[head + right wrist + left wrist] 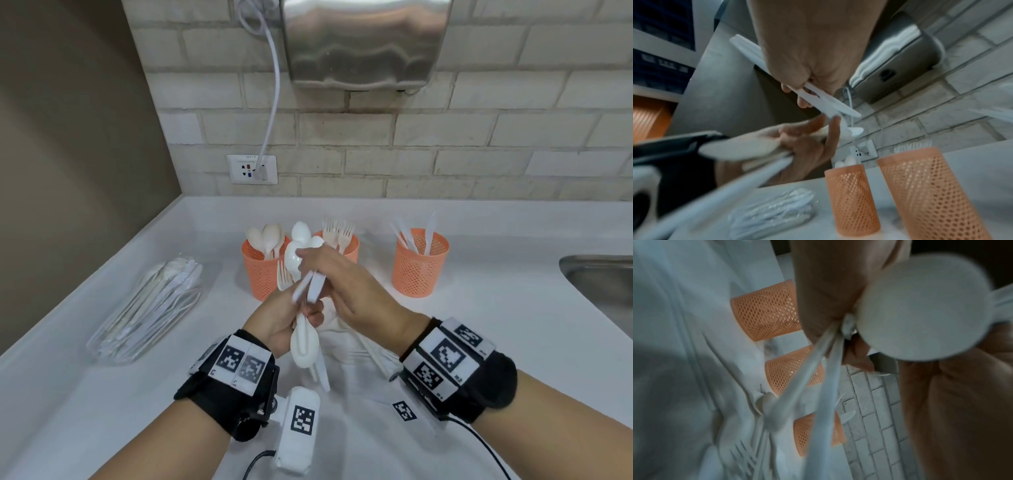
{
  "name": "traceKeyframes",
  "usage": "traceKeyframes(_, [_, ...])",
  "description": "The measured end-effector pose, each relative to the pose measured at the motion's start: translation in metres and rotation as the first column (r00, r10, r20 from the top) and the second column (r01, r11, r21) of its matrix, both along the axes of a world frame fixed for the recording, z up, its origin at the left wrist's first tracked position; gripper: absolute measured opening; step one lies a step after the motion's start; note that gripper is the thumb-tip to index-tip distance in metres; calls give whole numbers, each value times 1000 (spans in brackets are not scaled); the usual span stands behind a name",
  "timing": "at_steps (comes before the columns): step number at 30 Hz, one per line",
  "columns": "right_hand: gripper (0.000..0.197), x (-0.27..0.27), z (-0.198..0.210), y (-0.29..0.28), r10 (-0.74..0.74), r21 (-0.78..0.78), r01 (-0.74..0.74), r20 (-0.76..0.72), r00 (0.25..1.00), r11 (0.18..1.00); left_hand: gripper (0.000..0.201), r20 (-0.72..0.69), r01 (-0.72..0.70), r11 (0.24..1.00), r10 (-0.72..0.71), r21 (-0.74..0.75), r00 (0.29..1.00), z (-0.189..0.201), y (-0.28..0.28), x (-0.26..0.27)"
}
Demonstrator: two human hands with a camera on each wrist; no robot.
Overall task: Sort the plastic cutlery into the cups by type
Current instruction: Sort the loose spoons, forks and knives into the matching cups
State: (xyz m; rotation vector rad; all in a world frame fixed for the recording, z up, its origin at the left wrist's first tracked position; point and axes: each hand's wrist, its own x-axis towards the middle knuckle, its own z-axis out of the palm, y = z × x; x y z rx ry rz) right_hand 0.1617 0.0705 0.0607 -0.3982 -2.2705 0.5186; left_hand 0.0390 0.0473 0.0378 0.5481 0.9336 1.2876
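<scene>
Three orange mesh cups stand at the back of the counter: the left cup holds spoons, the middle cup forks, the right cup knives. In front of them my left hand grips a mixed bundle of white cutlery, with a spoon bowl close to its wrist camera. My right hand reaches over the bundle's top and pinches a few white pieces, one with a knife-like tip. Spoon bowls and a fork stick up past its fingers.
Loose cutlery lies on a white cloth beneath my hands. A clear plastic bag of cutlery lies at the left. A steel sink is at the right edge. A hand dryer and outlet are on the brick wall.
</scene>
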Motion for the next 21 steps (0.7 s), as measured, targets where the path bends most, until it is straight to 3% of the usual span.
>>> traceKeyframes(2, [28, -3, -8, -1, 51, 72, -52, 24, 998, 996, 24, 160, 19, 1000, -17, -13, 987, 3, -4, -3])
traceKeyframes(4, [35, -3, -14, 0, 81, 65, -84, 53, 995, 994, 13, 405, 123, 991, -93, -48, 910, 6, -5, -9])
traceKeyframes(7, [37, -1, -25, 3, 97, 77, -105, 102, 990, 991, 14, 500, 200, 979, -157, -33, 851, 0, 0, -18])
traceKeyframes(11, [45, 0, -39, 5, 15, 87, -31, 185, 983, 996, 12, 288, 93, 996, -93, 14, 953, -1, 2, -19])
traceKeyframes(14, [25, 6, -37, 8, 16, 62, -23, 109, 994, 998, 7, 245, -39, 998, 28, 39, 969, -1, 7, -21])
traceKeyframes(15, [29, 8, -35, 8, 17, 38, -19, 72, 997, 999, 7, 226, -66, 997, 53, 50, 973, 0, 8, -22])
traceKeyframes(18, [45, 8, -30, 7, 14, -145, -18, -29, 999, 989, 19, 150, -108, 990, 94, 88, 984, -1, 12, -21])
traceKeyframes(21, [29, 1, -24, 4, -137, -375, 89, -103, 985, 923, 14, 51, -149, 980, 143, 134, 988, -5, 17, -18])
